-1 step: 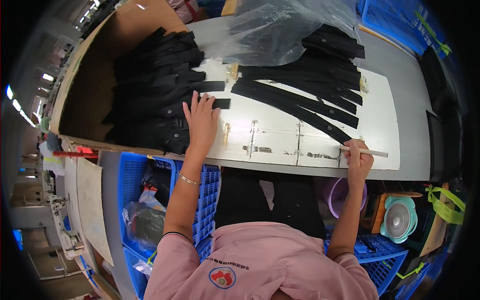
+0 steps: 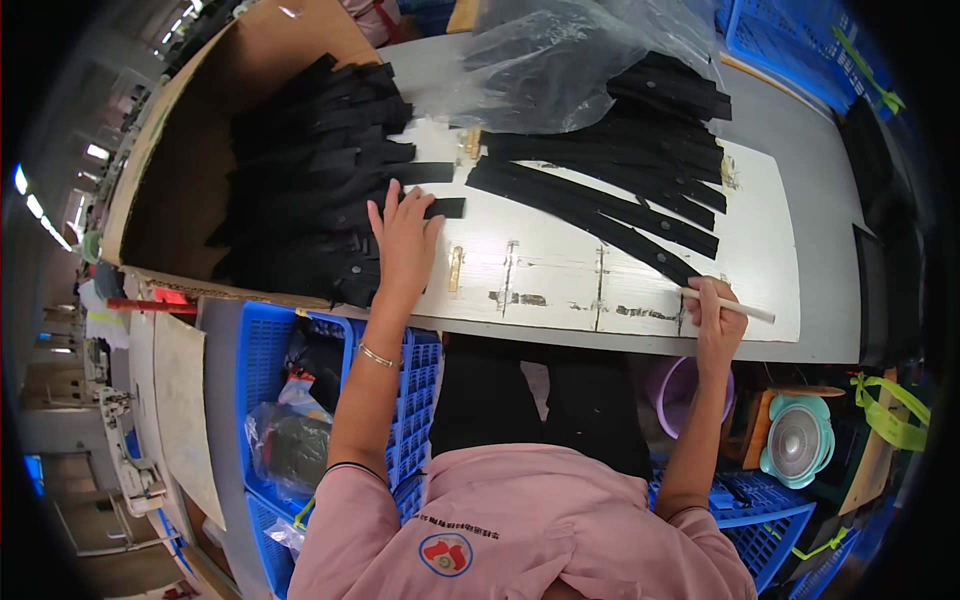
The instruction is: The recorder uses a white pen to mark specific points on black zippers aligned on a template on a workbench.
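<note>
My left hand (image 2: 403, 240) lies flat with fingers spread on a short black fabric strip at the right edge of a big pile of black strips (image 2: 310, 170). The pile sits partly inside a shallow cardboard box (image 2: 170, 180). My right hand (image 2: 718, 320) grips a thin white stick (image 2: 748, 311) at the near right edge of a worn white board (image 2: 560, 270). The stick's tip touches the end of a long black strap (image 2: 600, 210). More long straps lie fanned across the board's far right.
A crumpled clear plastic bag (image 2: 550, 60) lies at the far side of the grey table. Blue crates (image 2: 270, 340) stand under the table at left, with a purple bowl (image 2: 665, 390) and a small teal fan (image 2: 797, 440) at right.
</note>
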A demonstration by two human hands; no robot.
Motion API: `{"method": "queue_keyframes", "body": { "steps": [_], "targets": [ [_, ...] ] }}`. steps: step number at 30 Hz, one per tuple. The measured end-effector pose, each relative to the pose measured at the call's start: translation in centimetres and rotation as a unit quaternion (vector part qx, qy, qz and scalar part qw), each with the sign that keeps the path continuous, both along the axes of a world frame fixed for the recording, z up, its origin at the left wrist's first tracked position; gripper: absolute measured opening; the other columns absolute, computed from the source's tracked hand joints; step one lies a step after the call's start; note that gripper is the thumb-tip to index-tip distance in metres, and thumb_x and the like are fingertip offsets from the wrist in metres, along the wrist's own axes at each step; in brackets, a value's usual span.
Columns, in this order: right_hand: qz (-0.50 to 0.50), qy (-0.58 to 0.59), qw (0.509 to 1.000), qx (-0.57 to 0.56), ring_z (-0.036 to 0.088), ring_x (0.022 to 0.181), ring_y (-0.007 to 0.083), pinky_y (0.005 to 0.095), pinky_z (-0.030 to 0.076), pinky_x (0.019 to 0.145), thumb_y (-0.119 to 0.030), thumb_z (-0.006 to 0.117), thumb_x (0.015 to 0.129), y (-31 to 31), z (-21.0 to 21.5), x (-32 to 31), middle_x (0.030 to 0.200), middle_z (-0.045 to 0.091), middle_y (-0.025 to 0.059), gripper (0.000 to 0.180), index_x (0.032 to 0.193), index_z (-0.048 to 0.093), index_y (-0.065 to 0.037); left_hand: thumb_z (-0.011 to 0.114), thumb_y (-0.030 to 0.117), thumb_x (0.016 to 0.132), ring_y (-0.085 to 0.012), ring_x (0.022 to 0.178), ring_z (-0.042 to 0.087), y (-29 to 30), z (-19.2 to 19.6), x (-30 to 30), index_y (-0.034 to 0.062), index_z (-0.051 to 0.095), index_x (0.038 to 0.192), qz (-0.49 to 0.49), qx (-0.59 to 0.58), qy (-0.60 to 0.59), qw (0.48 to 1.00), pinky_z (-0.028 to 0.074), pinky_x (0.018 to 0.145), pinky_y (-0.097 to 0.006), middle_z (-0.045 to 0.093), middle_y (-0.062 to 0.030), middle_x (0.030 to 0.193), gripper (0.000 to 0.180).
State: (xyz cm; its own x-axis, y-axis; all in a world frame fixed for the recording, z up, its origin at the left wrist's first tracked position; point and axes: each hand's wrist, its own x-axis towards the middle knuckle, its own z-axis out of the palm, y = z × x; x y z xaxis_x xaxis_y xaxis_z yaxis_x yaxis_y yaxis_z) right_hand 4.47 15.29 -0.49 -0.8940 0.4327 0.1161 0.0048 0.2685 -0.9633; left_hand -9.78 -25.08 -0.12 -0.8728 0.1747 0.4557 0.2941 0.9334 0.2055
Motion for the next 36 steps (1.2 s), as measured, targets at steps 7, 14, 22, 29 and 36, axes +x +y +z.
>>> {"method": "queue_keyframes", "body": {
  "steps": [7, 14, 22, 29, 36],
  "targets": [
    [0.075, 0.088, 0.973, 0.201, 0.062, 0.102, 0.0242, 0.0342, 0.046, 0.096, -0.017, 0.061, 0.104, -1.6, 1.2, -1.4, 0.11, 0.076, 0.0089, 0.029, 0.129, 0.069, -0.005, 0.08, 0.014, 0.083, -0.035, 0.14, 0.049, 5.3, 0.5, 3.4, 0.0086, 0.07, 0.1, -0.137, 0.045, 0.014, 0.989, 0.012, 0.123, -0.063, 0.068, -0.0087, 0.123, 0.021],
    [-0.004, 0.061, 0.94, 0.336, 0.064, 0.101, 0.0272, 0.0385, 0.047, 0.1, -0.016, 0.055, 0.106, -1.7, 1.2, -0.9, 0.117, 0.074, 0.0106, 0.028, 0.128, 0.069, -0.004, 0.079, 0.013, 0.084, -0.0336, 0.131, 0.056, 16.8, -0.1, 9.3, 0.0046, 0.069, 0.105, -0.249, 0.21, -0.069, 0.943, 0.029, 0.12, -0.056, 0.066, -0.0117, 0.122, 0.025],
    [0.057, 0.107, 0.907, 0.403, 0.063, 0.12, 0.0308, 0.0466, 0.043, 0.106, -0.004, 0.072, 0.087, -6.3, 0.1, 2.9, 0.125, 0.069, 0.0127, 0.046, 0.132, 0.064, -0.003, 0.077, 0.016, 0.087, -0.0373, 0.137, 0.052, 19.9, -1.1, 9.7, 0.0008, 0.065, 0.126, -0.232, 0.191, -0.044, 0.953, 0.031, 0.119, -0.053, 0.064, -0.0187, 0.135, 0.043],
    [0.059, 0.116, 0.913, 0.387, 0.063, 0.117, 0.0317, 0.0477, 0.043, 0.105, -0.003, 0.073, 0.087, -3.6, -0.9, 3.5, 0.121, 0.07, 0.0149, 0.046, 0.132, 0.063, -0.004, 0.074, 0.018, 0.093, -0.0372, 0.148, 0.041, 12.4, -0.1, 9.1, 0.0045, 0.056, 0.144, -0.159, 0.168, -0.083, 0.969, 0.023, 0.125, -0.051, 0.051, -0.0191, 0.153, 0.057],
    [0.052, 0.157, 0.896, 0.412, 0.062, 0.116, 0.0312, 0.0467, 0.042, 0.105, -0.006, 0.077, 0.084, -4.8, -0.4, 3.3, 0.126, 0.07, 0.0124, 0.052, 0.134, 0.061, -0.006, 0.075, 0.013, 0.091, -0.0361, 0.141, 0.049, 9.6, -0.4, 10.2, 0.0046, 0.066, 0.134, -0.19, 0.151, -0.082, 0.967, 0.032, 0.12, -0.048, 0.054, -0.0165, 0.151, 0.045]
  ]
}}
